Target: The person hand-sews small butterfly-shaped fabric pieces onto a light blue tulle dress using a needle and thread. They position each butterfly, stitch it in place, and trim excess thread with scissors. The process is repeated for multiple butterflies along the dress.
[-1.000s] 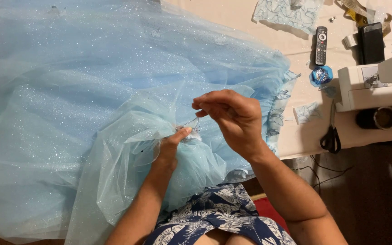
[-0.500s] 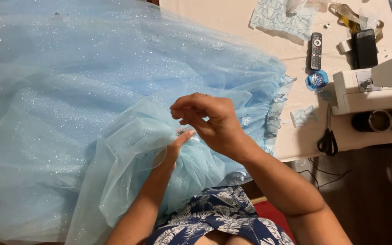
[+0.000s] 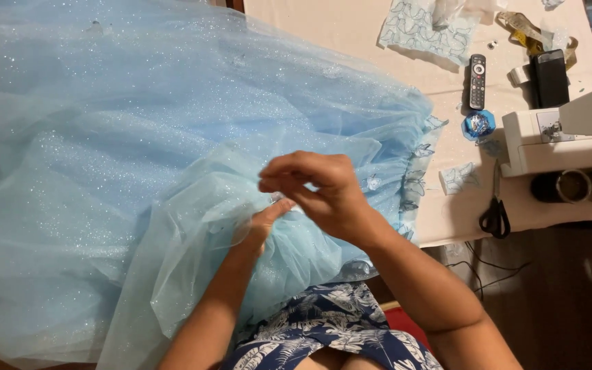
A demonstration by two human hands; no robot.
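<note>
- Over my lap, I am working the light-blue glitter tulle skirt (image 3: pixel 138 151); it is spilling from the beige table (image 3: pixel 323 34) down across my knees, probably so the gathered edge is sitting close to both hands.
- Left hand (image 3: pixel 263 223) is tucking under a fold of the tulle, fingers (image 3: pixel 279 207) pointing up and pressing the layer from below; it seems to be propping the fabric taut. Thumb side is hidden, so I cannot tell if it is pinching.
- Right hand (image 3: pixel 323 195) is hovering above, fingertips (image 3: pixel 272 183) pressed together as if pinching something fine; what sits between them is too small to tell.
- Tulle is looking sheer, sparkly, layered and bunched, with a patterned lace trim (image 3: pixel 416 175) running along its right edge.
- Sewing machine (image 3: pixel 563 137) is sitting at the table's right end, black scissors (image 3: pixel 495 216) just beside it, likely kept within reach.
- Remote control (image 3: pixel 477 81), a black phone (image 3: pixel 549 77) and a blue pincushion-like round thing (image 3: pixel 478 125) are lying farther back.
</note>
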